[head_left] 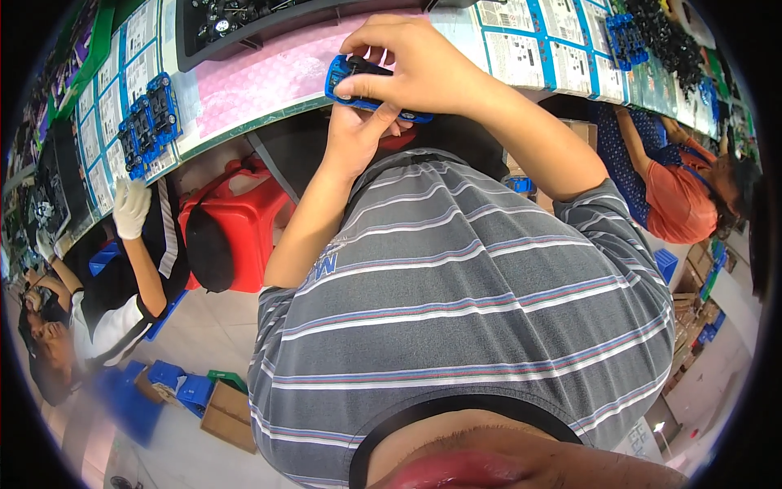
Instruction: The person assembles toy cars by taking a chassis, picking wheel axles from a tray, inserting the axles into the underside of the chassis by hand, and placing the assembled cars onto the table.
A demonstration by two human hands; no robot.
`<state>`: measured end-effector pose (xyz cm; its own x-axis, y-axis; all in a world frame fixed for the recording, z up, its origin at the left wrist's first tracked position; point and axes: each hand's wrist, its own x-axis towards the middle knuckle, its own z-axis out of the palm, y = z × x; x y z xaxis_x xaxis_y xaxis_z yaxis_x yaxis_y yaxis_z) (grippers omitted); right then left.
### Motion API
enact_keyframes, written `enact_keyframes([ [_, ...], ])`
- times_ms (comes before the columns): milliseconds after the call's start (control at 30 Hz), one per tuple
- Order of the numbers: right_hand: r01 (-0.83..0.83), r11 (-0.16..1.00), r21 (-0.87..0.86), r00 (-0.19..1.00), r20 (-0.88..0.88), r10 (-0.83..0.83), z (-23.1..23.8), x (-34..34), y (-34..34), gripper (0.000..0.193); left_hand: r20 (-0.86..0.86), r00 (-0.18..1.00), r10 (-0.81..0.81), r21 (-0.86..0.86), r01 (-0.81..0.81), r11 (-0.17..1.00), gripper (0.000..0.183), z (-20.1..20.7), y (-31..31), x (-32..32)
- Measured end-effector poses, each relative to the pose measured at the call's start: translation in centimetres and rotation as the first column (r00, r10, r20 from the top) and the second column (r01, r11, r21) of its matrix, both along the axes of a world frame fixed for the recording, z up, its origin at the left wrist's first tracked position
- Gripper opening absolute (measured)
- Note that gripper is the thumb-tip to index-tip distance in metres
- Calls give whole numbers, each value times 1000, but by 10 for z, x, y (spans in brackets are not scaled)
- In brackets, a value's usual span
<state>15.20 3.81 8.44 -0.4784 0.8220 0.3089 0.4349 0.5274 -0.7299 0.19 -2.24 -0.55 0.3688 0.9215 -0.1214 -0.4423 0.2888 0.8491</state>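
Note:
A blue toy car (334, 79) with black parts on its upturned side is held between my two hands, just over the near edge of the bench. My left hand (356, 137) grips it from below, with its fingers partly hidden behind the car. From above, my right hand (419, 67) reaches over it, thumb lying along the car and fingers bent at a black part. Close by, pink bubble wrap (273, 69) covers the bench top. Behind that stands a black tray (281, 33) with black chassis parts and wheels in it.
Several blue toy cars (149, 126) rest on the bench at left, and more blue cars (626, 42) at far right. A red stool (257, 216) stands below the bench. One co-worker with a gloved hand (130, 209) is at left; another person (680, 200) sits at right.

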Motion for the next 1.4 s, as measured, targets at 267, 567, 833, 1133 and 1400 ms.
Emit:
enact_keyframes([
  [267,23,996,85,987,156,-36,-4,-6,-10,45,-79,996,-46,33,48,998,14,-6,-4,-2],
  [567,116,993,14,992,-52,-115,-5,22,-10,35,-13,999,31,16,-31,999,66,10,-9,-34],
  [833,482,829,285,825,172,-539,-98,135,11,13,-98,845,526,0,-528,849,33,4,-12,-165],
  [1133,568,758,320,720,253,-646,-92,130,16,9,-427,405,809,246,-809,535,20,28,37,-368],
  [1400,596,747,293,731,187,-656,-81,137,4,9,-659,429,618,43,-799,600,33,1,92,-440],
])
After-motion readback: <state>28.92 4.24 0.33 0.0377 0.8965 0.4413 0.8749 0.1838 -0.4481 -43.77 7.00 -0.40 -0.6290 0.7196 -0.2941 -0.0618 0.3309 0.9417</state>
